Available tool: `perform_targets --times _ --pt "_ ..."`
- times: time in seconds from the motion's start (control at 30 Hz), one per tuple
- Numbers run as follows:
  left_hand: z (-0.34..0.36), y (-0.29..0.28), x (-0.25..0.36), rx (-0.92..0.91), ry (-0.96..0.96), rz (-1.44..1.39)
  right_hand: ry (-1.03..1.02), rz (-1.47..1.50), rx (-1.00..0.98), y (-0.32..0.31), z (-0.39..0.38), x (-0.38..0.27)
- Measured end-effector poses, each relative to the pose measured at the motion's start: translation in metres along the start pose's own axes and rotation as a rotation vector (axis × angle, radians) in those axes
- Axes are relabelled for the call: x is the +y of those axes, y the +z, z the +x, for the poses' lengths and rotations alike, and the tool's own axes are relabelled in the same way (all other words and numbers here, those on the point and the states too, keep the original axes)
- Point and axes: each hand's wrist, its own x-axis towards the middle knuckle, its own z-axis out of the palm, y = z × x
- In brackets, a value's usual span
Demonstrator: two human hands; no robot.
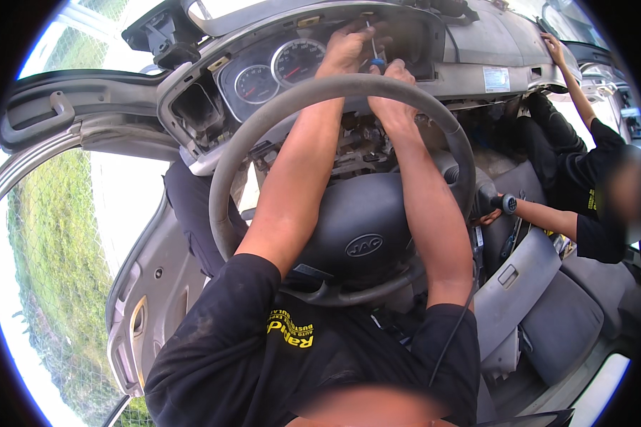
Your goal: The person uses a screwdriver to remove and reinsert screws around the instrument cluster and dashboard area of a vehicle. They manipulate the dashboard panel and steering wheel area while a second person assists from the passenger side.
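Note:
Both my arms reach over the steering wheel [229, 160] to the instrument cluster. My right hand [394, 92] is closed, its fingertips around the blue end of a thin pale rod [374, 44], which might be a screwdriver or a cable. That rod points up toward the top edge of the cluster opening. My left hand [345, 51] is at the upper part of the rod, in front of the gauges; its fingers are smeared, so their grip is unclear. A round speedometer dial [297, 62] shows left of my left hand. Behind the wheel, the lower dash trim is off and inner parts [363, 146] are exposed.
A co-worker [577, 167] leans in at the right, one hand on the dashboard [491, 50], the other near the gear lever [504, 204]. A tipped grey panel [516, 285] and tools lie between the seats. The door [149, 313] is at my left.

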Motion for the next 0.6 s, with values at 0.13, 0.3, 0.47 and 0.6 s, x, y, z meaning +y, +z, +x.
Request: perform_targets --times 0.13,0.3,0.47,0.6 --pt "0.004 -0.003 0.0 -0.012 0.024 -0.003 -0.067 0.066 0.068 0.014 0.001 0.004" --pt "-0.003 0.007 0.006 0.003 -0.089 -0.065 0.349 0.889 -0.09 0.034 0.016 0.02" --pt "-0.004 0.005 0.011 0.057 -0.095 -0.002 0.389 0.884 -0.11 0.018 0.012 0.001" --pt "0.001 0.003 0.004 0.072 -0.031 0.0 0.06 0.226 0.05 0.015 0.0 -0.002"
